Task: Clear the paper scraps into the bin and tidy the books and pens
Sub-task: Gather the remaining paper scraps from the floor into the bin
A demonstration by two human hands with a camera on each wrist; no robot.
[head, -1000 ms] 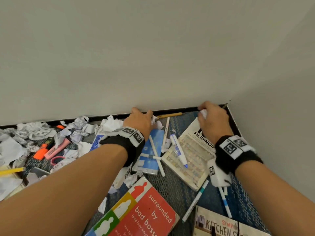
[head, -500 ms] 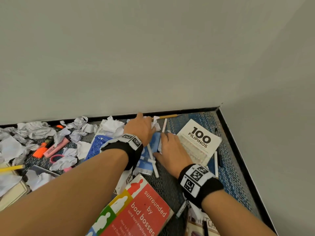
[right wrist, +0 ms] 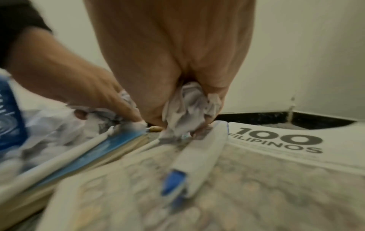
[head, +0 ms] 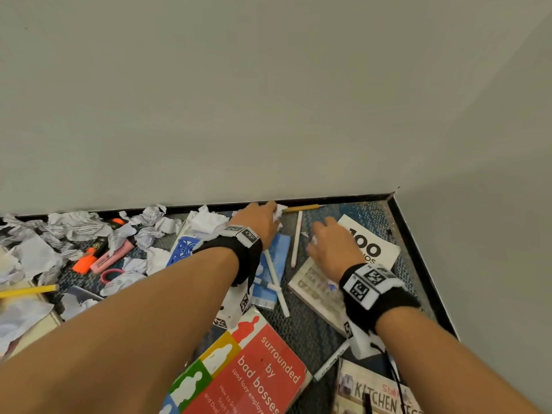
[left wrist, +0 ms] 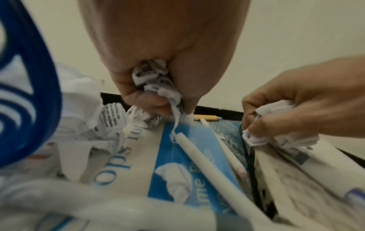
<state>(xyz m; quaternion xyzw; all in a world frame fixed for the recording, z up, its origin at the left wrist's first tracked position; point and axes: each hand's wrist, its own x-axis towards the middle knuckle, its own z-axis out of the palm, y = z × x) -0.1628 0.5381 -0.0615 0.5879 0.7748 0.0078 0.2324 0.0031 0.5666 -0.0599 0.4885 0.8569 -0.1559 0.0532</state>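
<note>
Head view: left hand (head: 259,220) clenches a paper wad (left wrist: 156,82) above the blue book (head: 273,265). Right hand (head: 333,248), just beside it, clenches another scrap (right wrist: 189,109) over the white book (head: 376,249)

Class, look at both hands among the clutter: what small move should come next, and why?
Probably lift both hands and carry the wads to the bin. The left hand already grips crumpled paper scraps, and the right hand grips another paper wad above the 100 Filipinos book. No bin shows in view.
</note>
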